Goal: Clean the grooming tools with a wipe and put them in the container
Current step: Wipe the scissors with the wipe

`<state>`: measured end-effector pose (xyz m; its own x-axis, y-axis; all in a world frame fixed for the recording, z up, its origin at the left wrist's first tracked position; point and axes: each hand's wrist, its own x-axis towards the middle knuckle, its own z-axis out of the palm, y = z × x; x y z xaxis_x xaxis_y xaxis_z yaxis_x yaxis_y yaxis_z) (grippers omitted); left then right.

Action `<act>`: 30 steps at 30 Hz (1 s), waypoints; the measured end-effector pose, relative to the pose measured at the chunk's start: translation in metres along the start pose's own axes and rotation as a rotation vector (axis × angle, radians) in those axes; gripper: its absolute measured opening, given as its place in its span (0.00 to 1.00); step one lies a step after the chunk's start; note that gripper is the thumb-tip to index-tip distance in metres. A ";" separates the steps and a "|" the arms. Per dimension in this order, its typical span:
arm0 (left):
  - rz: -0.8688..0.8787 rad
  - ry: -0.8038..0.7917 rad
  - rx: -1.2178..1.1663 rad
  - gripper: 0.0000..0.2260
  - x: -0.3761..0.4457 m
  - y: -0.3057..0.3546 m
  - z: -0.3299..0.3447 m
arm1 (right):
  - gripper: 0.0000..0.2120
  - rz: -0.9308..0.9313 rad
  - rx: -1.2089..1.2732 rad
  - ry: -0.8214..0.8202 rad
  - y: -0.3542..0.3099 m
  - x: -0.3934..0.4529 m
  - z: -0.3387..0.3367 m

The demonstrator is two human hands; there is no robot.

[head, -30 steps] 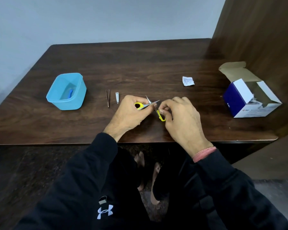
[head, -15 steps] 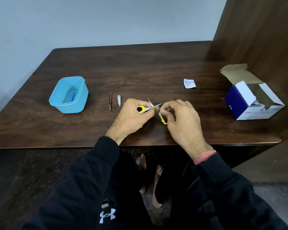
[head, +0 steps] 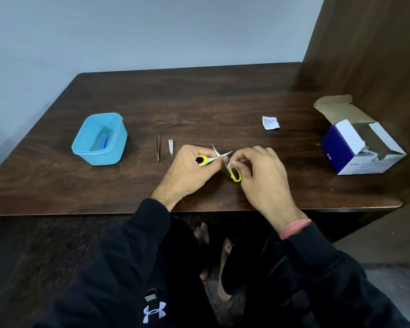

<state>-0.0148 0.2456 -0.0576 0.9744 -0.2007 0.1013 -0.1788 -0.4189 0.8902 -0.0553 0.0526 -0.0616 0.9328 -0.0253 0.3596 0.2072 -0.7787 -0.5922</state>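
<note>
Scissors (head: 219,156) sat at frame centre, blades splayed toward upper frame. Left hand (head: 189,171) gripped one yellow loop; right hand (head: 260,176) pinched a wipe (head: 228,165) against the shank. Container (head: 100,140) lay well left, nearer the left hand.

A dark wooden bench (head: 199,100) with a swirling grain runs from a pale grey wall (head: 140,31) at the back to a brown wooden panel (head: 369,48) standing upright along its right side. Below the front edge of the bench lies a dark speckled floor (head: 33,256), where two bare feet (head: 213,252) show between black trouser legs. A black sleeve bears a white logo (head: 154,312) near the bottom edge.
</note>
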 end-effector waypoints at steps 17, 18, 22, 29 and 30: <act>-0.014 -0.001 -0.008 0.12 0.000 0.002 -0.001 | 0.09 0.037 0.044 0.026 0.001 -0.014 -0.002; -0.016 -0.003 -0.008 0.12 0.000 0.003 -0.001 | 0.09 0.030 0.076 0.037 -0.001 -0.005 0.001; -0.030 -0.027 -0.035 0.12 0.001 0.004 -0.004 | 0.08 -0.004 0.083 0.031 -0.013 0.016 0.008; -0.015 -0.087 -0.067 0.11 0.000 0.005 -0.004 | 0.06 -0.031 0.200 0.085 -0.011 0.018 0.010; -0.014 -0.093 -0.078 0.10 0.000 0.005 -0.005 | 0.05 -0.027 0.226 0.094 -0.011 0.018 0.011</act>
<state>-0.0149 0.2481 -0.0509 0.9591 -0.2786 0.0505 -0.1511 -0.3530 0.9233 -0.0379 0.0670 -0.0567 0.8967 -0.0724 0.4366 0.3024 -0.6201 -0.7239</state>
